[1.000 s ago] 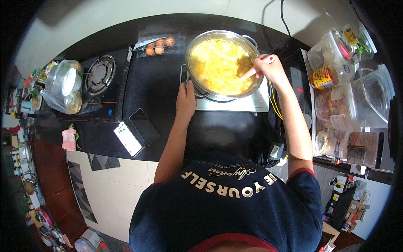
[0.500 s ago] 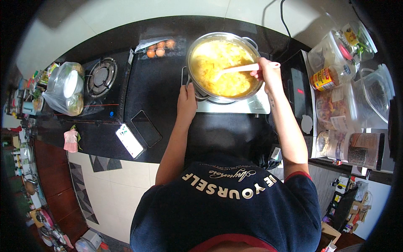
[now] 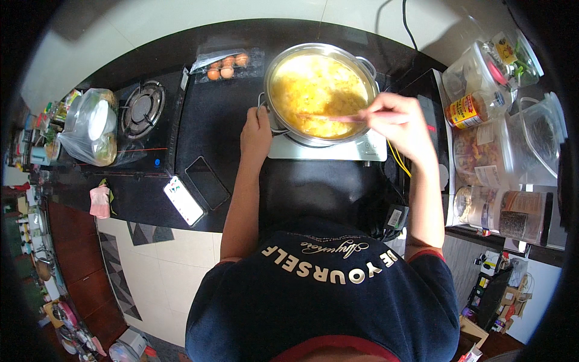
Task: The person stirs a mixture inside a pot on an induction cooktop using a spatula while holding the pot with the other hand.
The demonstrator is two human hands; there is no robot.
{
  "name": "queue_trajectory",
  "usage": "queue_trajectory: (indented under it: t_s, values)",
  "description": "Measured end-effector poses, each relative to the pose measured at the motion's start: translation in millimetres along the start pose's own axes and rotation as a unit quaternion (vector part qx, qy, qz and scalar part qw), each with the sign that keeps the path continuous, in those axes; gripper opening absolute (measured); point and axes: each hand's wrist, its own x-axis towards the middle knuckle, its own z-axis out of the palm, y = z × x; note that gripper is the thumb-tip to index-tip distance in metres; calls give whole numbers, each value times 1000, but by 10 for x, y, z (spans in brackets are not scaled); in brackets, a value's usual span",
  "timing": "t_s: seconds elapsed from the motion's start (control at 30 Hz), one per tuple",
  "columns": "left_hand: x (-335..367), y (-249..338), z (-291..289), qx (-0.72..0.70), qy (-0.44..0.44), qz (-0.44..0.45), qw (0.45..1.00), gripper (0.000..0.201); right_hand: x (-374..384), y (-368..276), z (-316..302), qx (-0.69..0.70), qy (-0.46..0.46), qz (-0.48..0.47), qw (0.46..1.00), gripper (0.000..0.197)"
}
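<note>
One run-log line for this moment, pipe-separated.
Left hand: gripping side handle of round silver metal pot | Right hand: holding pink utensil in pot | Contents: yellow food

In front of me, a glossy black countertop (image 3: 211,120) curves away to the wall. Near its far edge, left of the middle, I have brown eggs (image 3: 227,72) in clear plastic packaging (image 3: 252,67). An induction cooker (image 3: 356,149) sits right of the middle, a gas hob (image 3: 143,108) toward the left end. By the near edge lie a lit phone (image 3: 184,201) and, just beside it, a flat dark rectangle (image 3: 207,182); a pink bundle (image 3: 101,201) is near the near-left corner.
</note>
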Motion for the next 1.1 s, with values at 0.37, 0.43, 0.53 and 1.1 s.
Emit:
queue_trajectory:
  t_s: [0.37,0.43,0.53,1.1]
  values:
    - [41,160,75,1,86,75,993,34,422,378,582,-328,-18,-179,927,19]
    - [50,168,55,10,85,76,993,33,538,376,512,-367,-4,-154,918,19]
    - [97,110,134,-5,108,120,987,31,667,558,348,-382,84,-149,908,16]
    - [148,174,136,20,133,108,985,28,373,516,372,9,47,87,995,33]
